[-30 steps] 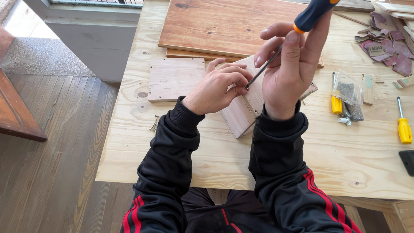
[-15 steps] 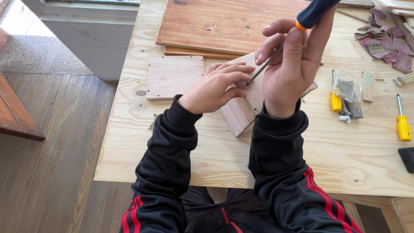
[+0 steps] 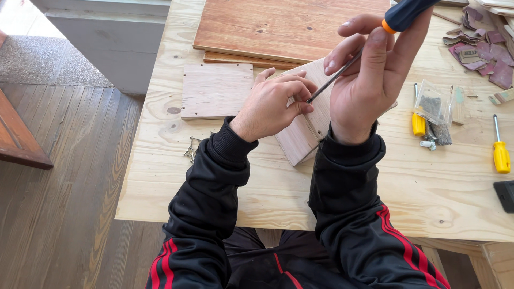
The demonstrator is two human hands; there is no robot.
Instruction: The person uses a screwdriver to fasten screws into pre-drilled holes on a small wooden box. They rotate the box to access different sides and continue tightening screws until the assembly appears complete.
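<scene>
Up close, right hand gripping slim screwdriver, left hand pinching its tip, pale wood block.

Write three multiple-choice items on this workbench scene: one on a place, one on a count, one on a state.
1. Where does the small square board lie?
A. left of the left hand
B. on the floor
C. on top of the red-brown panel

2. How many yellow-handled screwdrivers lie at the right of the table?
A. none
B. two
C. five

3. What is the right hand doing?
A. resting flat and empty
B. holding a screwdriver whose tip meets the left fingers
C. holding a bag

Answers: 1 A, the board lies on the table beside that hand. 2 B, one by the plastic bag, one nearer the edge. 3 B, its fingers wrap the dark handle.
</scene>
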